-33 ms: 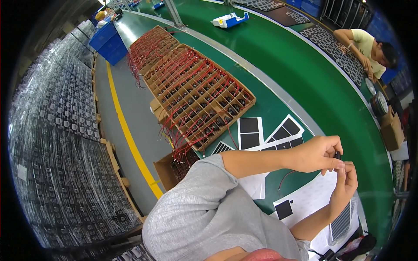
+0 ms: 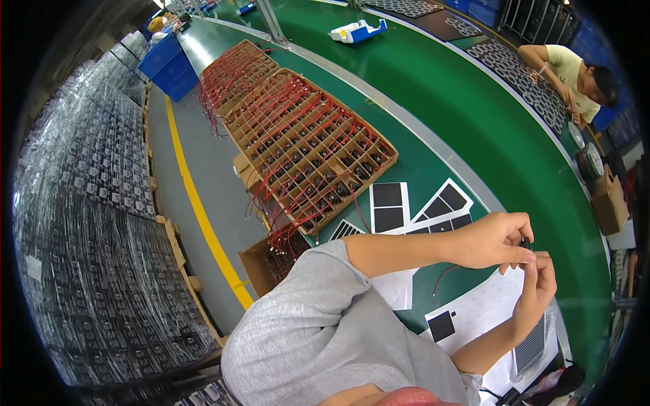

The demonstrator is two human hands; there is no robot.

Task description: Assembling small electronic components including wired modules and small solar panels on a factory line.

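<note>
My left hand (image 2: 493, 238) is closed, its thumb and fingers pinching a small black part (image 2: 526, 242). Most of that part is hidden by the fingers, so its exact kind does not show. From below, my right hand (image 2: 536, 287) meets it, thumb and fingertips pressed together against the left thumb at the same part. Under the left wrist a thin red wire (image 2: 443, 276) with a small end lies over the green bench. White sheets with black sticker pieces are spread beneath my hands, one square black sticker (image 2: 441, 327) among them.
A divided cardboard tray (image 2: 318, 149) of black parts with red wires stands on the bench to the left, another behind it. Below is an open carton (image 2: 261, 267). Film-wrapped stacks (image 2: 95, 203) line the far left. Across the green conveyor belt (image 2: 433, 101) a co-worker (image 2: 572, 78) sits.
</note>
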